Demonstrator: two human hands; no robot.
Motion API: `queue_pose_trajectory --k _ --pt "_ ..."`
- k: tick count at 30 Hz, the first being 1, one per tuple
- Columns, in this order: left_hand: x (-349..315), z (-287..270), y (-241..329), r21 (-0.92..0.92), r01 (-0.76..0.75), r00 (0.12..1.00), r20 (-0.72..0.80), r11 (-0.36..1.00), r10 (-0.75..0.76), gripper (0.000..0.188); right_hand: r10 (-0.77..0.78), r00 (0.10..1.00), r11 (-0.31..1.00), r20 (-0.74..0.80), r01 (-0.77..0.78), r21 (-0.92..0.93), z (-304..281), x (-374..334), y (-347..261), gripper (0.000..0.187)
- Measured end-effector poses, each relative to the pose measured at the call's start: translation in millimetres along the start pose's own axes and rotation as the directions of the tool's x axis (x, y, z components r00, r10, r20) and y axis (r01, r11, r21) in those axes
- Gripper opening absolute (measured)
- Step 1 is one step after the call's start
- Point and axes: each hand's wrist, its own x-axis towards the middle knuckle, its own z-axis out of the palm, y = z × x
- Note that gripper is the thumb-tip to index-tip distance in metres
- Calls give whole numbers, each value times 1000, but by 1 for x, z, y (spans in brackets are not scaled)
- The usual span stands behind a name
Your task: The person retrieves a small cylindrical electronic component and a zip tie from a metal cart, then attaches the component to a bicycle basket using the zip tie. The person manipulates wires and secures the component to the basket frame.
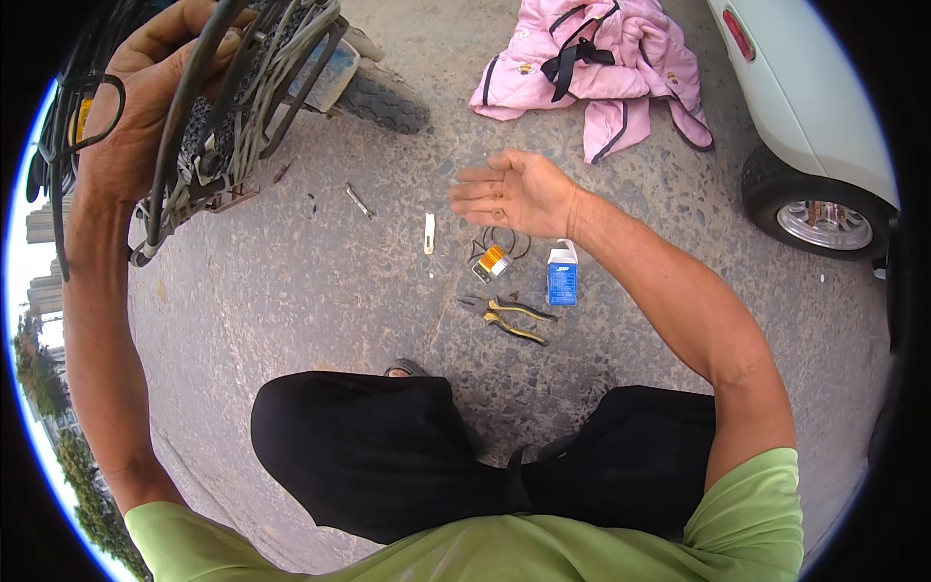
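At the upper left my left hand (136,116) reaches in among black cables (184,107) on a wheeled vehicle, fingers curled; what they grip is hidden. My right hand (519,194) is held palm up over the ground, fingers stretched out. Small ring-like metal pieces (498,212) lie on its palm and fingers. Below this hand are an orange-and-silver box-shaped part (492,262) with a black wire and an open blue-and-white carton (562,276). Nearer to me rest yellow-and-black pliers (509,318), jaws pointing left.
A slim white piece (430,234) and a wrench (359,200) lie on the rough pavement to the left. A pink quilted cloth (601,68) with black trim is heaped at the far side. A white car (805,87) stands at the right. A black tyre (383,97) shows beyond the cables.
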Motion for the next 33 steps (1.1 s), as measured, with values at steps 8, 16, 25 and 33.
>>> queue_pose_trajectory --k 8,16,25,33 --pt "1 -4 1 -16 37 999 -21 999 -37 34 -116 983 950 -141 69 -304 -14 -4 -2 48" --pt "2 -7 -7 -9 77 993 -84 997 -77 36 -230 887 932 -400 82 -353 -71 -12 -4 44" --pt "4 -13 -13 55 68 993 -98 996 -62 39 -163 980 969 -117 137 -204 -56 -18 -16 48" --pt "3 -12 -11 34 51 996 -70 998 -49 36 -195 968 963 157 219 -159 -9 -15 -22 50"
